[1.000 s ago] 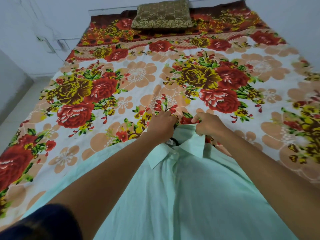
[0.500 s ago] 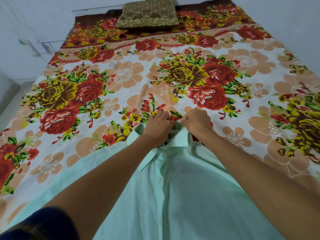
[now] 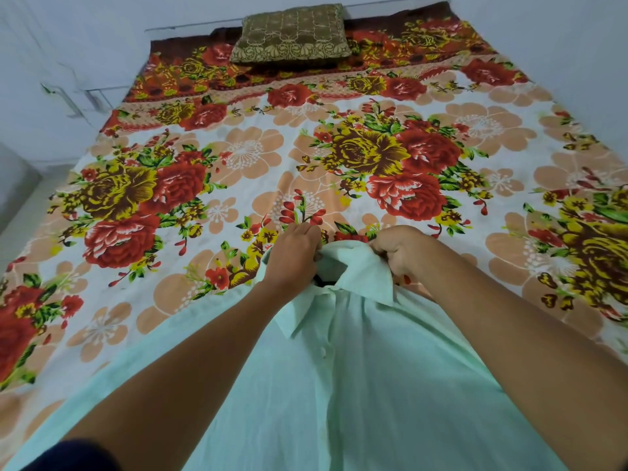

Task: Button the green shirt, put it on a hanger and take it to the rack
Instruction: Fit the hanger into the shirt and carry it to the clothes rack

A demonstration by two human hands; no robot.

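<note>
The green shirt (image 3: pixel 356 385) lies front-up along the bed's (image 3: pixel 238 154) near edge, placket closed. The left hand (image 3: pixel 292 256) and right hand (image 3: pixel 397 246) both pinch the collar (image 3: pixel 360 270), probably to admit a hanger; a dark object shows inside the neck.

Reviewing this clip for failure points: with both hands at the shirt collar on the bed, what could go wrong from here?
Both the left hand and right hand grip the collar of the green shirt. Pulling there could crease it or strain the top button. Something dark shows inside the neck opening; if that's a hanger, it may sit crooked.
</note>
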